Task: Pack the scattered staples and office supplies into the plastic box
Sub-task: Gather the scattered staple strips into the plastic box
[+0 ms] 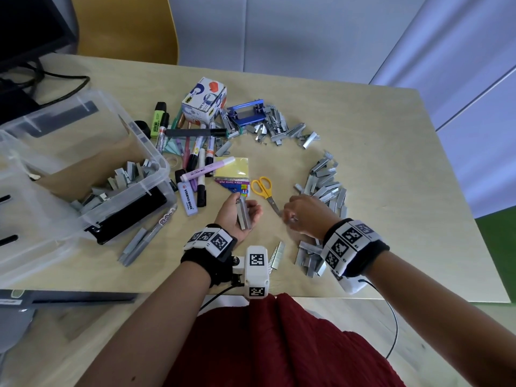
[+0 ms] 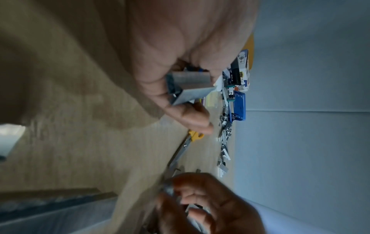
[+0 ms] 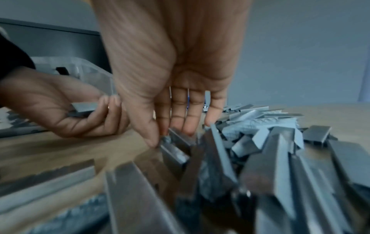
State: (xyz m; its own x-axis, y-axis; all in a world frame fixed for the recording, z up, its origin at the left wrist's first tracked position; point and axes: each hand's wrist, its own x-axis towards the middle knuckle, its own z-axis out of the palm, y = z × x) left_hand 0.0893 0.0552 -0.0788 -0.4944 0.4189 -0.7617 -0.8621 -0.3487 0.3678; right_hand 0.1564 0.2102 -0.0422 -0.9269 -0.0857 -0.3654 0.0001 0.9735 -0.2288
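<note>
Your left hand (image 1: 239, 216) lies palm up just above the table (image 1: 377, 152), fingers curled round a bundle of staple strips (image 1: 243, 215). Your right hand (image 1: 303, 216) reaches down with thumb and fingertips pinching one strip (image 3: 176, 152) at the near edge of the right staple pile (image 1: 325, 185); the grasp is blurred in the head view but plain from the right wrist.

The box (image 1: 83, 169) sits at the left, open, with some staples (image 1: 122, 177) already inside. More staples (image 1: 279, 127) lie scattered at the far middle beside the blue stapler (image 1: 247, 114) and tape box (image 1: 205, 100). Markers (image 1: 199, 152), a sticky pad (image 1: 233, 169) and scissors (image 1: 265, 189) lie between box and piles. Two long strips (image 1: 136, 244) lie near the box's near corner.
</note>
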